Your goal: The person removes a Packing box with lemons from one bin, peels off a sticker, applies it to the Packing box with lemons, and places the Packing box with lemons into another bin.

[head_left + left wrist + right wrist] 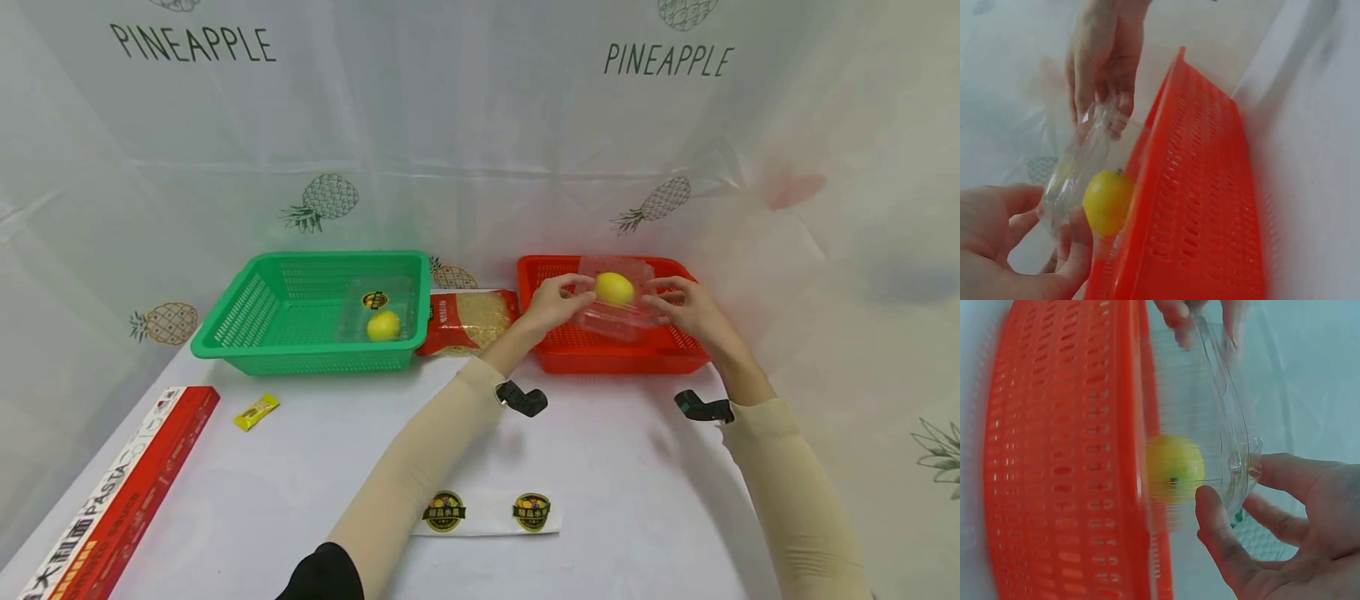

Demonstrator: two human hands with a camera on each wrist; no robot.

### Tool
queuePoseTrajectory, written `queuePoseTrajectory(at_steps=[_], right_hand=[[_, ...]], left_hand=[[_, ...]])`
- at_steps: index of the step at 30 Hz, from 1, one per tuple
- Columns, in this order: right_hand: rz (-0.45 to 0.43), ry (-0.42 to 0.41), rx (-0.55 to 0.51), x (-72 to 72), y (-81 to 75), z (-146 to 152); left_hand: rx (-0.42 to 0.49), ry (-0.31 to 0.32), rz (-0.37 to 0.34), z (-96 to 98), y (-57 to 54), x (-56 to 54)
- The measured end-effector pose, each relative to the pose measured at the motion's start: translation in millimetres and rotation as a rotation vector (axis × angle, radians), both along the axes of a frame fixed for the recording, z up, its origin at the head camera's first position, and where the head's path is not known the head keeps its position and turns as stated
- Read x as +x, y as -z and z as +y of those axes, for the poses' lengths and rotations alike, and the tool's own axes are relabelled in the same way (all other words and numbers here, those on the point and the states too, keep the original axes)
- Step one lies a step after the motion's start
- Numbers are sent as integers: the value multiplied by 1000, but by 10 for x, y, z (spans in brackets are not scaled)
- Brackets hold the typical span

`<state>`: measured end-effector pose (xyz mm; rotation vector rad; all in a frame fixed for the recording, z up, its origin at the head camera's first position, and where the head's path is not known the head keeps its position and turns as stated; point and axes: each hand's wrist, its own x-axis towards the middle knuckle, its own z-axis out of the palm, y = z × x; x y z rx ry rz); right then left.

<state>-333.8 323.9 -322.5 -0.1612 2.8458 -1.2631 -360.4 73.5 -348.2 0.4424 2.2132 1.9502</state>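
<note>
A clear plastic clamshell box [609, 323] with a smooth yellow fruit [613, 288] in it is held between my two hands at the red basket [622, 363]. My left hand [557, 303] pinches the box at its left side. The opposite side is gripped by the fingers and thumb of my right hand [684, 310]. The left wrist view has the yellow fruit [1109, 203] low in the box, close beside the basket wall [1191, 187]. From the right wrist, the box's rim [1229, 419] shows between thumb and fingers.
A green basket [300, 362] on the left holds another clear box [356, 308] with a yellow fruit [383, 326]. Between the baskets lies a red pasta bag [468, 321]. A yellow sachet [257, 412], a long red box [127, 492] and a label strip [487, 514] lie nearer.
</note>
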Motion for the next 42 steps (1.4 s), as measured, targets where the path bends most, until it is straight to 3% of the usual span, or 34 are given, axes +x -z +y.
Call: queuePoseTrajectory(at_steps=[8,15,20,32,37,42], right_hand=[[64,-9,-70,117,-86,-128],[60,12,-89,202,-147,-203],[64,7,-174,210,-135,-227],[47,-30,-375,185,-110,-274],[12,-80,-373,222,-118,-350],[0,-117,-338,254,-92,-412]], left_hand=[[169,-12,-43,-76,-70,50],[259,12,-105,-169,-86,60],[311,28,-147,-274,-57,48],[354,195,-224,-751,-75,179],[324,257,-210,-959,-32,258],[259,259,-193,-1144,-5,357]])
